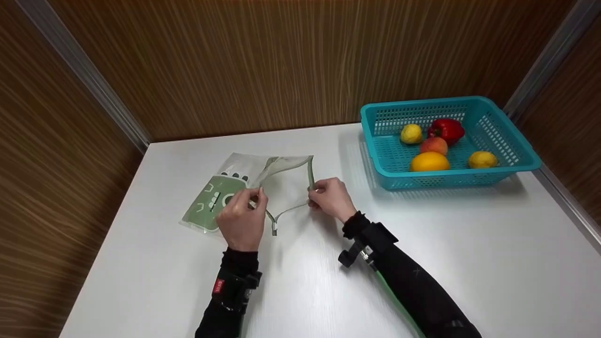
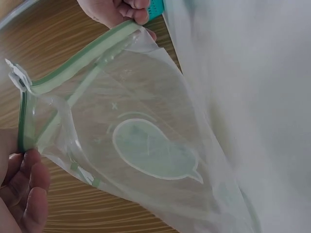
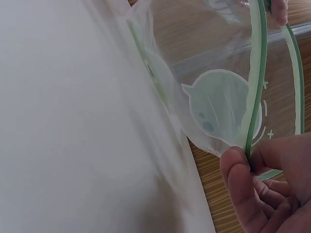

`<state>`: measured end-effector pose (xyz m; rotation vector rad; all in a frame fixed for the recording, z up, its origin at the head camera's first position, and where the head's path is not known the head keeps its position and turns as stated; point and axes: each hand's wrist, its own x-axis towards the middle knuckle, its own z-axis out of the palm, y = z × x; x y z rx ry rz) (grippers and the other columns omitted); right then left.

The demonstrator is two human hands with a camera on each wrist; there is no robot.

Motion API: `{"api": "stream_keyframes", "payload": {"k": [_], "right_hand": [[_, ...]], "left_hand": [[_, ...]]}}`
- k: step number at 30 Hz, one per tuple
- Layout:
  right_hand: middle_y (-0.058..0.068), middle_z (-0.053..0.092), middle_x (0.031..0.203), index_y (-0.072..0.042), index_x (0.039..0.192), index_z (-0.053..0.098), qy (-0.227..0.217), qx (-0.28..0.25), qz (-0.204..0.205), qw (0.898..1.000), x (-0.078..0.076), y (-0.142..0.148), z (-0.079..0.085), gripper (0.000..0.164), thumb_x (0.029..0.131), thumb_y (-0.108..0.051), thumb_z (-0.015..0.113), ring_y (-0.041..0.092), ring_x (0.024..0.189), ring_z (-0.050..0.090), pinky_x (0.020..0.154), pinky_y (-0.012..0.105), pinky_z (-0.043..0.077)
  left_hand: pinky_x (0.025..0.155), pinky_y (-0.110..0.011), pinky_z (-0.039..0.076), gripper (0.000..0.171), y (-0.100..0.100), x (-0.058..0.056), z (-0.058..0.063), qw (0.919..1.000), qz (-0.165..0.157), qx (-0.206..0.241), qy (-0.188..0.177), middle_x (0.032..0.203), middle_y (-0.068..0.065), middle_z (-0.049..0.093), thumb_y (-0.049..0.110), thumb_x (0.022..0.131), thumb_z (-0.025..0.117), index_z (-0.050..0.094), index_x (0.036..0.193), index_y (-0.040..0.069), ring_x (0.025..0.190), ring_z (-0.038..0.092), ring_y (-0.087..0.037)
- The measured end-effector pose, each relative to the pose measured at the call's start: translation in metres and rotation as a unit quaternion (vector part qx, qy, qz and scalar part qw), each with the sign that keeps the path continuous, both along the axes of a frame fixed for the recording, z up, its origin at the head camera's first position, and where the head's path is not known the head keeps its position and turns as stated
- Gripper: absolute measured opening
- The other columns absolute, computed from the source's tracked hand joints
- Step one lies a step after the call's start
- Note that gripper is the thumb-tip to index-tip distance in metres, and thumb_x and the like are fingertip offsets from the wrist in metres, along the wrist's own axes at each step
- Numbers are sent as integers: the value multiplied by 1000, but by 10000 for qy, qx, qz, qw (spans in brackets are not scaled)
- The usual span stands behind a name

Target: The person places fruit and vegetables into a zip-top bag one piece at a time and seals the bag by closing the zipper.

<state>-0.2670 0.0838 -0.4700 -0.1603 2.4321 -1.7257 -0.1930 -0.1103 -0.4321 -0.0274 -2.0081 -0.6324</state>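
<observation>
A clear plastic zip bag (image 1: 202, 209) with a green cartoon print and green zip strips lies partly on the white table. Its mouth is spread wide between both hands. My left hand (image 1: 242, 220) pinches the left side of the mouth between thumb and fingers. On the opposite side, my right hand (image 1: 332, 199) pinches the green strip, as the right wrist view also shows. A whitish slider (image 2: 19, 76) sits at the end of the zip, on the near side in the head view. Nothing shows inside the bag; a pale green speech-bubble print (image 2: 155, 150) marks its wall.
A turquoise basket (image 1: 462, 179) stands at the back right. It holds two lemons, a red bell pepper (image 1: 447, 130), a peach (image 1: 433, 146) and an orange fruit (image 1: 429, 162). Wood-grain panels (image 1: 244, 70) wall the table at the back and sides.
</observation>
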Motion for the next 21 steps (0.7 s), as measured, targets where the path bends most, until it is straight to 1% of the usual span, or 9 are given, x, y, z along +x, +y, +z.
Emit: {"api": "stream_keyframes", "payload": {"k": [2, 4, 6, 9, 11, 14, 17, 19, 21], "right_hand": [[22, 72, 78, 9, 100, 68, 27, -34, 73, 10000, 0, 0, -1, 24, 85, -7, 58, 26, 63, 70, 69, 48, 58], [24, 72, 79, 10, 99, 68, 71, -49, 121, 9999, 0, -1, -1, 25, 86, -9, 58, 32, 68, 71, 69, 50, 58], [24, 72, 79, 10, 99, 68, 100, -92, 142, 9998, 0, -1, -1, 27, 86, -12, 59, 31, 66, 71, 70, 51, 57], [22, 72, 78, 9, 98, 68, 121, -90, 153, 9998, 1, -2, -1, 28, 87, -15, 59, 28, 66, 70, 69, 47, 58], [21, 72, 80, 8, 100, 68, 131, -19, 213, 9997, 2, -1, 1, 29, 87, -16, 60, 29, 68, 71, 70, 44, 59], [19, 73, 84, 2, 104, 69, 352, 529, 271, 9976, 6, 6, 6, 30, 87, -22, 61, 30, 74, 71, 69, 34, 57], [12, 74, 85, -4, 109, 68, 766, 1275, 243, 9886, 10, 18, 13, 34, 87, -28, 62, 21, 73, 68, 70, 27, 51], [8, 74, 86, -6, 112, 67, 1014, 1606, 226, 9815, 12, 27, 19, 36, 86, -31, 63, 16, 75, 67, 72, 28, 49], [7, 74, 87, -7, 112, 67, 1195, 1696, 266, 9779, 14, 35, 26, 36, 86, -32, 64, 17, 78, 66, 75, 32, 50]], "left_hand": [[44, -28, 43, 11, 1, 0, -1, 10000, -60, -33, -34, 61, 1, 68, 16, 79, 72, 69, 69, 11, 47, 60, -13], [44, -28, 43, 11, 2, 0, -3, 9999, -113, -58, -57, 61, 2, 68, 16, 79, 72, 69, 69, 12, 47, 59, -12], [45, -28, 43, 11, 3, 0, -4, 9999, -116, -81, -86, 61, 2, 67, 17, 79, 72, 69, 69, 13, 47, 59, -12], [45, -29, 42, 11, 3, 0, -5, 9998, -134, -72, -107, 60, 2, 66, 17, 78, 72, 69, 69, 13, 47, 58, -11], [44, -29, 42, 11, 4, 0, -6, 9998, -140, -59, -131, 60, 3, 66, 17, 78, 72, 69, 68, 13, 47, 57, -11], [44, -29, 41, 11, 4, -1, -7, 9997, -167, -61, -186, 60, 3, 66, 17, 78, 71, 68, 68, 13, 46, 57, -11], [45, -29, 41, 12, 4, -1, -7, 9995, -178, -57, -255, 60, 3, 65, 17, 78, 71, 68, 68, 13, 47, 57, -11], [45, -29, 41, 12, 3, -1, -7, 9994, -171, -52, -288, 60, 3, 65, 17, 78, 71, 68, 67, 13, 47, 57, -11], [45, -30, 41, 11, 3, -1, -6, 9994, -161, -33, -302, 60, 2, 65, 16, 78, 72, 68, 67, 13, 47, 57, -12]]}}
